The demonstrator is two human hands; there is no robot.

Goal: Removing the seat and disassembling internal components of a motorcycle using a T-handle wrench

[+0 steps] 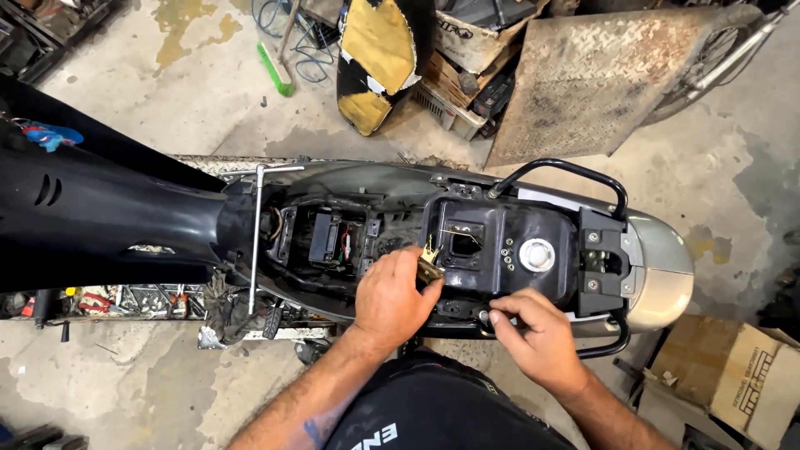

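Over the open black scooter frame point(500, 242), two bare hands work.
Left hand point(392, 300) pinches a small brass-coloured metal fitting point(430, 265) beside the round white tank cap point(536, 254); right hand point(537, 333) pinches something tiny at the frame's near edge, which could slip and drop inside.

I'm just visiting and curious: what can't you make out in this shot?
Head view:
- Brass part: mostly covered by the left hand.
- What the right hand pinches: hidden by its fingers.
- Scooter front: cut off by the left edge.
- Box: cut off at the corner.
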